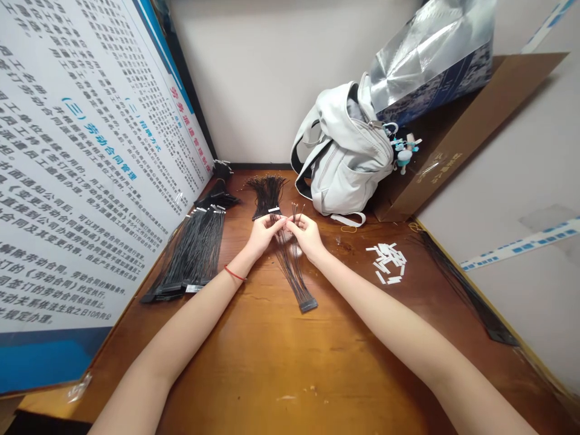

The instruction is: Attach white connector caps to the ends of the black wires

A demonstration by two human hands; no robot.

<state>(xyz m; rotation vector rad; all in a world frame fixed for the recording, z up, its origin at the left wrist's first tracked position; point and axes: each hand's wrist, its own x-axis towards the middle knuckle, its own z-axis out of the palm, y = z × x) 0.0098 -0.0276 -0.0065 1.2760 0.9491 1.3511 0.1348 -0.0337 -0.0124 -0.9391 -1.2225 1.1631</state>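
Both hands meet over the middle of the table around one wire harness (293, 275), a bundle of thin dark wires. Its wide black connector (309, 305) points toward me and rests on the wood. My left hand (267, 232) is closed on the left part of the wires, where a small white connector (274, 209) sits at their far ends. My right hand (304, 232) pinches the other wires, whose loose ends with small metal tips (296, 207) stick up beyond the fingers. The fingertips nearly touch and hide what lies between them.
Loose white connectors (387, 261) lie in a pile at right. Finished-looking harnesses (194, 251) are stacked at left, with another bundle (220, 190) behind. More wires (267, 192) lie beyond my hands. A white backpack (347, 157) and a cardboard box (453, 133) stand at the back right.
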